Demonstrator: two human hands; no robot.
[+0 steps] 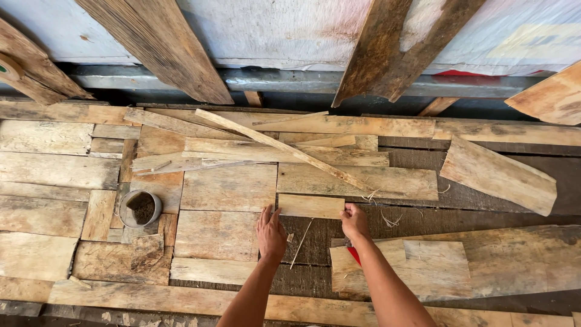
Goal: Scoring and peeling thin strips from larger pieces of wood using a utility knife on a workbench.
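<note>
On the boards, left hand (270,233) and right hand (354,222) pinch the small plank (311,206), each grip clamped on an end.

Pale tan board (311,206) with faint grain; weathered dark brown floor (315,236); grey tin (140,209) holding dark brown contents.

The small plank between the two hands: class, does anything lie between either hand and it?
Nothing visible does. The left hand touches the small plank at its left end, the right hand at its right end. A thin sliver lies on the dark boards below the plank, between the hands, blocking neither.
</note>
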